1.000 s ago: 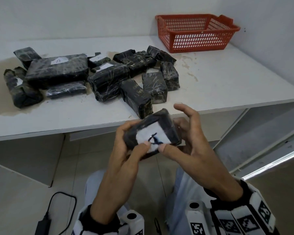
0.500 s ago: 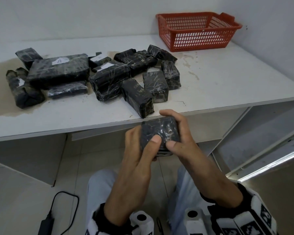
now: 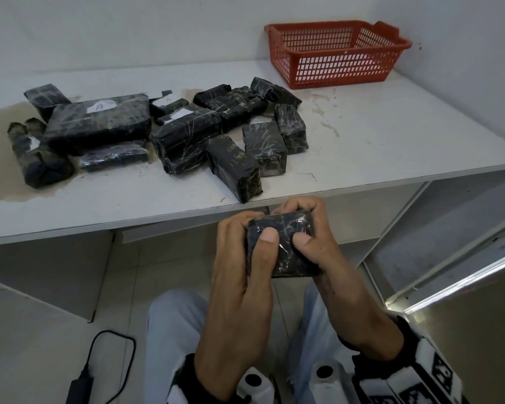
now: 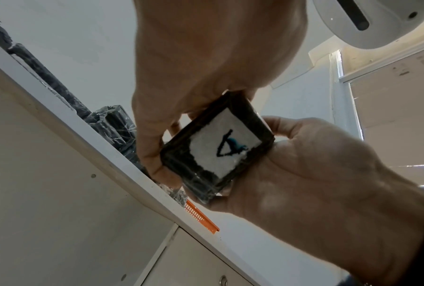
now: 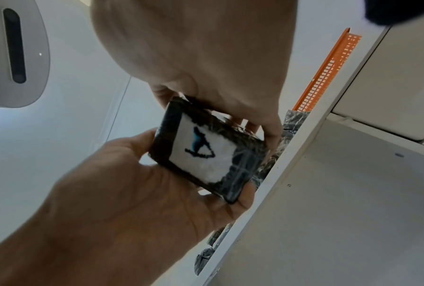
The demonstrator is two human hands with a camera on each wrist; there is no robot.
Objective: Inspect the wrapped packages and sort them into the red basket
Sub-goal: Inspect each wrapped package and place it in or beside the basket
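I hold one small black wrapped package (image 3: 283, 246) in both hands, just below the table's front edge. My left hand (image 3: 239, 266) grips its left side and my right hand (image 3: 327, 258) its right side, both thumbs pressed on top. Its white label with a dark mark faces down, as the left wrist view of the package (image 4: 218, 149) and the right wrist view of the package (image 5: 206, 154) show. Several more black wrapped packages (image 3: 187, 135) lie piled on the table. The red basket (image 3: 336, 53) stands at the far right corner, nothing visible inside.
The white table (image 3: 391, 135) has a brown stain at its left end and walls behind and to the right. Open white shelving (image 3: 449, 228) sits below on the right. A black charger with cable (image 3: 82, 383) lies on the floor at the left.
The package has been turned over in my hands: its white label faced up a second ago and now faces down. Both thumbs now press on its dark top.
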